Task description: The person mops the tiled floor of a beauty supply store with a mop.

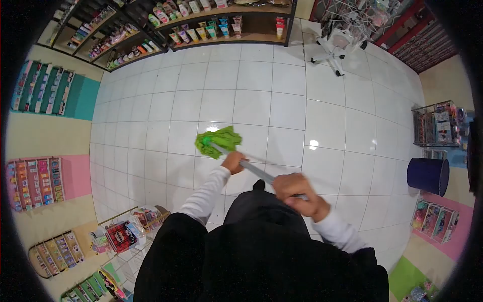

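Observation:
A mop with a bright green cloth head (221, 138) rests on the white tiled floor (251, 108) in front of me. Its grey handle (259, 172) runs from the green head back toward my body. Lower on the handle, closer to the mop head, my left hand (233, 162) is wrapped round it. Near the handle's upper end my right hand (298, 194) grips it with fingers closed, slightly blurred. Both forearms are in white sleeves, and the handle's top end is mostly hidden by the right hand.
Shelves (231, 43) of bottles and tubes line the far wall. A wheeled white stand base (336, 48) stands at the back right. A dark blue bin (427, 176) is by the right wall. At lower left is a wire rack (133, 234) with goods; display racks (35, 183) hang on the left wall.

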### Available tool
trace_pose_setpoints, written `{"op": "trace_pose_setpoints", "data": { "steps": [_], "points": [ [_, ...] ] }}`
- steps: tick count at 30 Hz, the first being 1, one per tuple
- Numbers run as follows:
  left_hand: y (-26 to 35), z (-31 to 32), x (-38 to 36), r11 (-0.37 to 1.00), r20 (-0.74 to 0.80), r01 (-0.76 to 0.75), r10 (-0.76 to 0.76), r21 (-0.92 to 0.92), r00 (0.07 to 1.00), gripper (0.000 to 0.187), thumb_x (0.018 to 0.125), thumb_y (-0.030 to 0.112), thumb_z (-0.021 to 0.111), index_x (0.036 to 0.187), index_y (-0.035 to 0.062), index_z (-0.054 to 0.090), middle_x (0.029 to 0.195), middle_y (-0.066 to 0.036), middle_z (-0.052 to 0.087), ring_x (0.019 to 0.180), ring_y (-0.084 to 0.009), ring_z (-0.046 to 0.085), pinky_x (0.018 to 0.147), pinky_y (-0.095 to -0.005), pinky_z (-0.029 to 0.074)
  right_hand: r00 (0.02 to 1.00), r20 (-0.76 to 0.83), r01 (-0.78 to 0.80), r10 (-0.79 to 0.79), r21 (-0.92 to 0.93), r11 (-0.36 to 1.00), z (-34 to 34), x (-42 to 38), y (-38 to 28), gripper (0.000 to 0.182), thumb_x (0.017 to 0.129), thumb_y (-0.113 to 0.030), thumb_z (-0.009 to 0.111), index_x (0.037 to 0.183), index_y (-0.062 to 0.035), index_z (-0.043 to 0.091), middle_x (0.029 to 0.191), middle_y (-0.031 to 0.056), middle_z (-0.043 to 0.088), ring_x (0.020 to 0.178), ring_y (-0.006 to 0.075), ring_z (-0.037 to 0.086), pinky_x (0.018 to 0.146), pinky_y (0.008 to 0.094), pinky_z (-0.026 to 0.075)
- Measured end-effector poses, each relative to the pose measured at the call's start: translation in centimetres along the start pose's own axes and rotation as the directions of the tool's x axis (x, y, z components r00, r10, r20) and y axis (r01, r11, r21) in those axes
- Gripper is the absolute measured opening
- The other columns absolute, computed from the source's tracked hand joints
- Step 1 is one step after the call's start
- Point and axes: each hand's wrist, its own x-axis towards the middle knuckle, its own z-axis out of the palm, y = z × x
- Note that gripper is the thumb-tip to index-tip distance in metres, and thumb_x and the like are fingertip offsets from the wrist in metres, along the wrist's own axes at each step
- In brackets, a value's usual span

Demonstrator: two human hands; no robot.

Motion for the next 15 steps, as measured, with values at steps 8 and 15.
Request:
{"op": "trace_pose_setpoints", "data": {
  "steps": [8,15],
  "points": [
    [-5.6,0.3,-2.8,0.957,-0.242,-0.115,0.182,0.265,0.953,0.023,0.071,0.018,0.070,0.061,0.0078,0.051,0.063,-0.011,0.052,0.060,-0.0339,0.052,0.053,-0.0421,0.040,0.993,-0.106,-0.050,0.046,-0.033,0.998,2.7,-0.5,4.5,0.015,0.068,-0.005,0.049,0.059,0.0012,0.039,0.057,0.0129,0.041,0.053,0.0295,0.042,0.054,0.0366,0.035],
    [9.8,7.1,6.6,0.943,-0.148,-0.295,0.274,-0.151,0.950,0.024,0.077,0.016,0.064,0.060,0.0058,0.051,0.063,-0.012,0.050,0.064,-0.0341,0.051,0.057,-0.0413,0.040,0.935,-0.347,-0.096,0.075,-0.043,0.994,-4.5,-3.8,-9.3,0.022,0.064,-0.008,0.049,0.051,-0.0009,0.032,0.046,0.0083,0.036,0.042,0.0223,0.035,0.046,0.0330,0.030]
  ]
}}
